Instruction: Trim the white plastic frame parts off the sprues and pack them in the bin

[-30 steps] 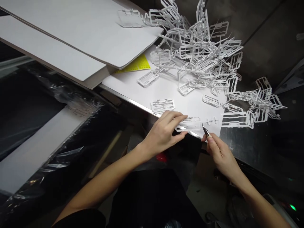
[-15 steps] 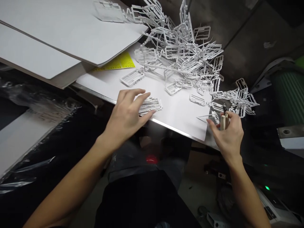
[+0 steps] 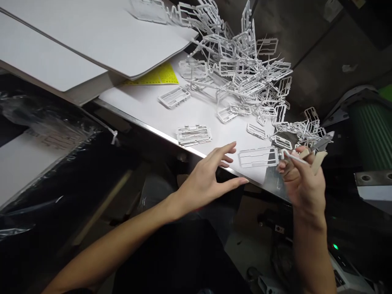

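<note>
My left hand [image 3: 211, 175] is open over the table's front edge, thumb and fingers apart and holding nothing. Just right of its fingertips is a white plastic frame [image 3: 255, 157] with a bent sprue, raised above the table by my right hand [image 3: 303, 179]. The same right hand also holds nippers [image 3: 318, 157] with beige handles, their metal head pointing up and right. A small stack of white plastic frames [image 3: 194, 134] lies by the table edge, left of my left hand. Single frames [image 3: 174, 97] lie loose behind it.
A tangled heap of white moulded frames [image 3: 241, 61] covers the back of the table, with a smaller pile at its right. White sheets [image 3: 92, 41] overhang at the left above a yellow sheet [image 3: 162, 75]. A metal bracket [image 3: 373, 179] stands at the right.
My left hand has left the stack and moved right, towards my right hand. My right hand has turned and lifted a white frame by its sprue, still keeping the nippers.
</note>
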A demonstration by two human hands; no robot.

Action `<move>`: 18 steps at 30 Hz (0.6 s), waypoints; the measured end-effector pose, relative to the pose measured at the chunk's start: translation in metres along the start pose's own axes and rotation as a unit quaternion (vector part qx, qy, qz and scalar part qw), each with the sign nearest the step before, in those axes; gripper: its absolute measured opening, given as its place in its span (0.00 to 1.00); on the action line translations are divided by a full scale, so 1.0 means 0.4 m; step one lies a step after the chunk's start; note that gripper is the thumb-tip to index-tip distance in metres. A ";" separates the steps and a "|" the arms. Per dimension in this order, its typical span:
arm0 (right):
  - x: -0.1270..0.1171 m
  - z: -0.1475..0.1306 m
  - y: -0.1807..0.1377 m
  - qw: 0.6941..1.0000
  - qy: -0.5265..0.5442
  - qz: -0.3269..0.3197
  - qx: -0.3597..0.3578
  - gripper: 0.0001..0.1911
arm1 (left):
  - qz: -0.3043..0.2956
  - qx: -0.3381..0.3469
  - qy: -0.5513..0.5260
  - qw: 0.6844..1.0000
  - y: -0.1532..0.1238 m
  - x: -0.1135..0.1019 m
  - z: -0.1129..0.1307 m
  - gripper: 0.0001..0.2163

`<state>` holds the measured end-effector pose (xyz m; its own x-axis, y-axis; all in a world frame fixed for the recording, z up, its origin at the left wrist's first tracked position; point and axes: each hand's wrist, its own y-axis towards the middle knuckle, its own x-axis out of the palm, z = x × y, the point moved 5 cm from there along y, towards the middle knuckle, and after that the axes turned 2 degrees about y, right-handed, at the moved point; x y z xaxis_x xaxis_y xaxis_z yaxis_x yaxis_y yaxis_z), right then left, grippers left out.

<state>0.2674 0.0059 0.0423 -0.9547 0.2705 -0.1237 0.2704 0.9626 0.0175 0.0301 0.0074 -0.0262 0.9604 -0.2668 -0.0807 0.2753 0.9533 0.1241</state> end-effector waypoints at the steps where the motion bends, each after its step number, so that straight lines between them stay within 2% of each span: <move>1: 0.008 0.012 -0.009 1.000 0.015 -0.017 0.017 0.16 | -0.018 -0.053 -0.057 0.997 0.002 0.008 -0.007 0.37; 3: 0.018 0.032 -0.026 0.998 0.020 -0.052 0.036 0.16 | -0.067 -0.155 -0.173 0.970 0.004 0.020 -0.016 0.33; 5: 0.018 0.043 -0.038 0.996 -0.005 -0.085 0.029 0.16 | -0.120 -0.220 -0.246 0.936 0.005 0.022 -0.015 0.30; 8: 0.011 0.047 -0.045 0.991 -0.033 -0.133 -0.006 0.14 | -0.180 -0.263 -0.261 0.911 0.004 0.012 -0.013 0.24; 11: 0.005 0.040 -0.044 0.983 -0.027 -0.178 -0.035 0.09 | -0.222 -0.267 -0.242 0.906 -0.004 0.009 -0.014 0.26; 13: -0.010 0.026 -0.040 0.981 -0.075 -0.169 -0.064 0.08 | -0.191 -0.222 -0.191 0.937 -0.004 -0.002 -0.015 0.29; 15: -0.038 0.005 -0.040 0.977 -0.146 -0.120 -0.097 0.10 | -0.091 -0.123 -0.090 0.984 0.002 -0.030 -0.007 0.30; 16: -0.053 -0.006 -0.042 0.974 -0.172 -0.095 -0.110 0.12 | -0.031 -0.060 -0.033 0.997 0.002 -0.047 0.003 0.28; 18: -0.075 -0.022 -0.055 0.970 -0.201 -0.076 -0.115 0.15 | 0.065 0.060 0.066 0.994 -0.007 -0.073 0.030 0.24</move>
<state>0.2891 -0.0231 0.0543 -0.8435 0.1420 -0.5179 0.0523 0.9815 0.1840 0.0021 0.0109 -0.0124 0.9763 -0.1138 -0.1841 0.1599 0.9525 0.2592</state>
